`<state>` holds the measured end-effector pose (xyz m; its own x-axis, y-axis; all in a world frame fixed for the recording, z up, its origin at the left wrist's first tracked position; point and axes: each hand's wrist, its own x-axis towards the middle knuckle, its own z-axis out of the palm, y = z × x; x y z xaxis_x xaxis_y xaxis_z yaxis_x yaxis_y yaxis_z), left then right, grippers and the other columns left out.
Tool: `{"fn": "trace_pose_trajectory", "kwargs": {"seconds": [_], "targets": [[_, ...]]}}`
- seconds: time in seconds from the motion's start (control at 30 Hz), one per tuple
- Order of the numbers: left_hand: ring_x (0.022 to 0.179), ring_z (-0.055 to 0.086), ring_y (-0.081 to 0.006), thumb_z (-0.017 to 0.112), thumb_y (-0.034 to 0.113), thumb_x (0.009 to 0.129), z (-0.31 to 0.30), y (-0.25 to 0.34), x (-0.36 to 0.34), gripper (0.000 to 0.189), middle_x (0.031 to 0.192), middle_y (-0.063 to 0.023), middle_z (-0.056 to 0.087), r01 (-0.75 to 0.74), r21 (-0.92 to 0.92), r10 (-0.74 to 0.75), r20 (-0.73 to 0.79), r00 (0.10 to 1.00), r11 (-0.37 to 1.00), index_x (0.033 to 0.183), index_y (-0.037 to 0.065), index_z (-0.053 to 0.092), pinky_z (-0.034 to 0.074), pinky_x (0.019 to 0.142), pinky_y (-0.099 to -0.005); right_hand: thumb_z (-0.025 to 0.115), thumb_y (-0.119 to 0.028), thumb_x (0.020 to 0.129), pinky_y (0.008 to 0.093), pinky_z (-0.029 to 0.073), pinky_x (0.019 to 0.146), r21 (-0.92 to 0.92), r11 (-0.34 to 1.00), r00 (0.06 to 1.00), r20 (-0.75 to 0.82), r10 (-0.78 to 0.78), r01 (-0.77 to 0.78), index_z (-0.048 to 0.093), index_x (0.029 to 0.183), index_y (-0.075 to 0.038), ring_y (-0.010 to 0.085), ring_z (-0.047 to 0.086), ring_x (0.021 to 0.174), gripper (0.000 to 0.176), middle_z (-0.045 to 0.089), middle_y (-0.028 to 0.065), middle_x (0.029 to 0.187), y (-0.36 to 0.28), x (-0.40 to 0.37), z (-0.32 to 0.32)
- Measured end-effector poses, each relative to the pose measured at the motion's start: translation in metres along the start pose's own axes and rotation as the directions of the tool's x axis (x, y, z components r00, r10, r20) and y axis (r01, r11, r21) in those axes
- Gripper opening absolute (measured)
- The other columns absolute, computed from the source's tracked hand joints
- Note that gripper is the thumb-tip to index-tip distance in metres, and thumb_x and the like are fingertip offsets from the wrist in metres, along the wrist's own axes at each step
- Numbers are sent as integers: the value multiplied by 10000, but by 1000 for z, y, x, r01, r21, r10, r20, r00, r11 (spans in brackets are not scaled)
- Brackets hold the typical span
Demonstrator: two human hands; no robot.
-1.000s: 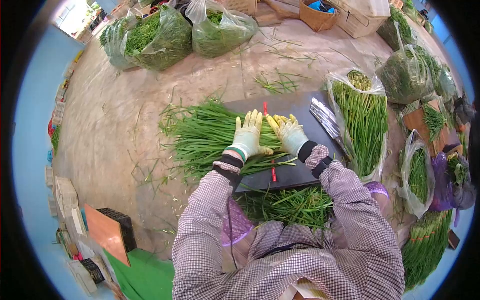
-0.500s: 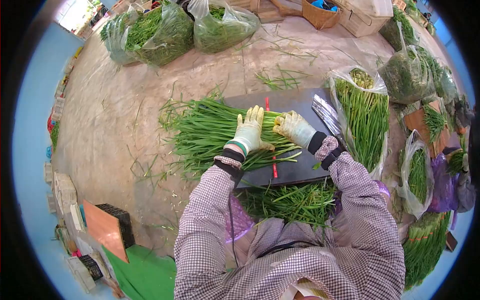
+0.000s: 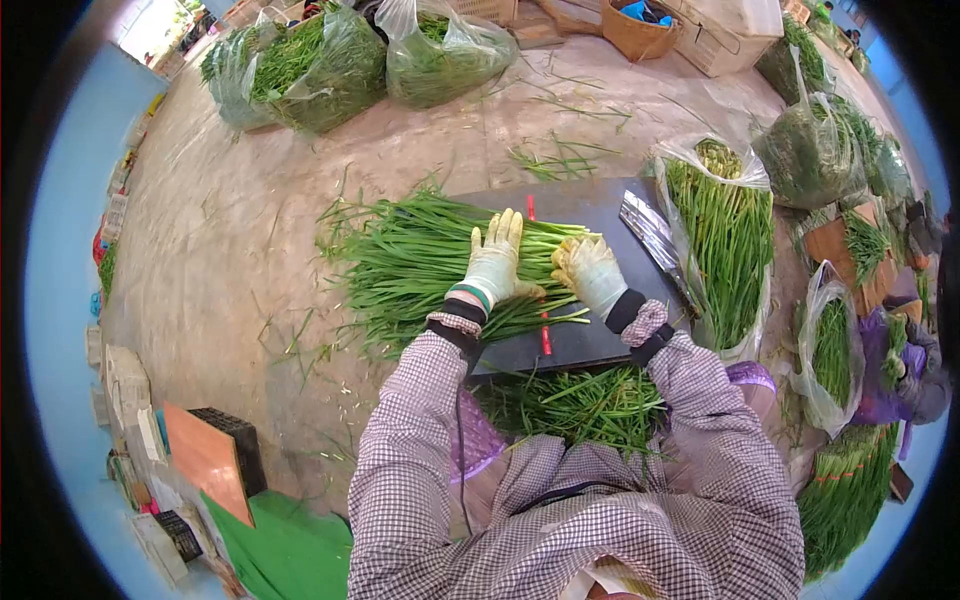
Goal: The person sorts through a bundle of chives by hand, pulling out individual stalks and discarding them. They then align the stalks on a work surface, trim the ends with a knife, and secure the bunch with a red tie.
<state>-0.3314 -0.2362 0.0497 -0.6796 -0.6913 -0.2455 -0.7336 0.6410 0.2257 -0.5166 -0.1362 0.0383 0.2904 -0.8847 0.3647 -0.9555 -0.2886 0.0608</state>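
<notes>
A thick bunch of garlic chives [image 3: 410,255] lies across a dark board [image 3: 610,215], leaves to the left and pale stems to the right. My left hand [image 3: 494,262], in a pale stained glove, presses flat on the bunch with fingers stretched out and thumb apart. At the stem ends, my right hand [image 3: 588,272], gloved too, has its fingers curled around some stems. A red strip [image 3: 546,340] runs beneath the bunch and shows at both sides. On the board's right side rests a long shiny metal blade [image 3: 655,240].
Right of the board stands an open plastic bag of chives [image 3: 722,240]. Loose green leaves [image 3: 590,405] lie in my lap. Stuffed bags of greens [image 3: 320,70] stand at the back left, a wicker basket [image 3: 640,32] at the back. Another person's arm [image 3: 925,365] shows at far right.
My right hand has shifted slightly right and down along the stem ends, its fingers still curled. My left hand stays nearly in place on the bunch.
</notes>
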Motion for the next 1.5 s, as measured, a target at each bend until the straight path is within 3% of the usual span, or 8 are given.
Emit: {"fn": "trace_pose_trajectory", "kwargs": {"seconds": [0.4, 0.43, 0.47, 0.6, 0.67, 0.8, 1.07, 1.5], "targets": [[1539, 49, -389, 867, 650, 530, 18, -3, -8, 1490, 1668, -187, 45, -9, -62, -4, -217, 976, 998, 1595, 24, 34, 86, 1223, -561, 627, -224, 873, 413, 527, 679, -60, 847, 847, 28, 531, -528, 649, 890, -93, 301, 637, 800, 134, 639, 108, 886, 67, -10, -12], [1540, 48, -384, 866, 652, 531, 19, -3, -7, 1487, 1668, -186, 48, -8, -61, -5, -211, 978, 998, 1595, 25, 37, 85, 1223, -560, 636, -180, 861, 413, 534, 694, -307, 838, 891, -102, 443, -452, 665, 911, -93, 312, 639, 800, 105, 641, 131, 877, 91, -28, -5], [1541, 46, -380, 865, 654, 533, 20, -3, -7, 1484, 1668, -185, 51, -6, -60, -6, -205, 979, 998, 1596, 27, 40, 84, 1224, -558, 642, -139, 859, 407, 538, 710, 45, 702, 687, -170, 707, -711, 670, 921, -110, 309, 636, 803, 74, 631, 131, 888, 97, -28, -33], [1538, 86, -363, 856, 660, 548, 15, -2, -7, 1455, 1663, -175, 101, 12, -55, -21, -161, 987, 998, 1596, 37, 63, 88, 1225, -552, 672, -140, 891, 422, 520, 727, 20, 763, 662, -483, 573, -647, 590, 914, -84, 322, 628, 807, 102, 602, 124, 891, 145, -84, -128], [1529, 129, -353, 846, 667, 564, 15, -1, -8, 1420, 1651, -165, 151, 14, -51, -22, -151, 988, 999, 1594, 46, 92, 98, 1225, -550, 661, -193, 910, 405, 532, 714, -268, 764, 803, -314, 507, -587, 599, 928, -88, 302, 642, 837, 123, 610, 120, 900, 146, -123, -175], [1507, 207, -336, 824, 680, 596, 12, 6, -13, 1350, 1623, -151, 239, 41, 13, -39, -140, 989, 999, 1587, 58, 150, 116, 1223, -550, 712, -274, 842, 435, 551, 692, -400, 698, 608, 344, 715, -594, 659, 994, -110, 303, 688, 809, 229, 651, 104, 861, 121, -176, -200], [1466, 282, -299, 785, 721, 606, 18, 19, -26, 1301, 1578, -130, 318, 96, 161, -60, -215, 975, 982, 1563, 44, 221, 134, 1206, -562, 589, -256, 916, 422, 539, 838, 390, 888, 969, 80, 232, -245, 738, 1046, -153, 311, 681, 917, 223, 723, 104, 998, 101, 8, 1], [1461, 274, -331, 802, 693, 587, 21, 27, -36, 1281, 1560, -169, 323, 80, 184, -31, -253, 967, 980, 1533, 13, 267, 133, 1196, -589, 689, -307, 804, 458, 540, 810, 324, 824, 755, 632, 177, -464, 763, 973, -162, 340, 700, 899, 236, 737, 138, 938, 69, 92, 105]]}}
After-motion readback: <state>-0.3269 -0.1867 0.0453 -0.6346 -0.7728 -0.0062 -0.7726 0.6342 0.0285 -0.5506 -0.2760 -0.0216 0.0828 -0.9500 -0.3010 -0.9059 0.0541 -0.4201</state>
